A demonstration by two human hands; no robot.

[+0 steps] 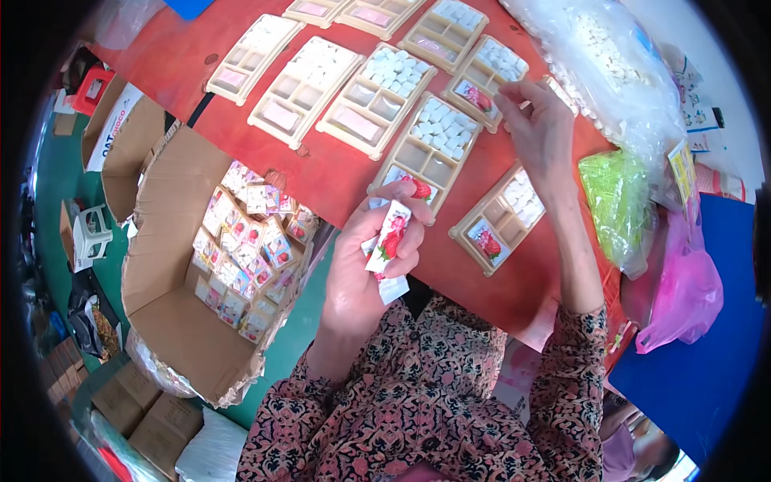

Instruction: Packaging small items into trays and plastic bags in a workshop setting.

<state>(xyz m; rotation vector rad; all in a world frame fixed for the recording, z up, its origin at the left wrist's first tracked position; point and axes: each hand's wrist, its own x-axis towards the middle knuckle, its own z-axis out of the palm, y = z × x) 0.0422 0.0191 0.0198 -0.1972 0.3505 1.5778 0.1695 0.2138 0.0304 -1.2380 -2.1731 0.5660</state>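
Pinched in my left hand [371, 257] is a small stack of white packets [387, 241] printed with a red fruit, fingers curled shut around them just above the near edge of the red table [321, 173]. My right hand [540, 132] is raised over the table, fingertips closed on something small and white, though I cannot make out what it is. Beige compartment trays [430, 145] lie in rows before me, several with white tablets in one section. One tray [498, 218] sits just beside my right wrist. An open cardboard box [173, 265] of similar packets stands at my left, below the table.
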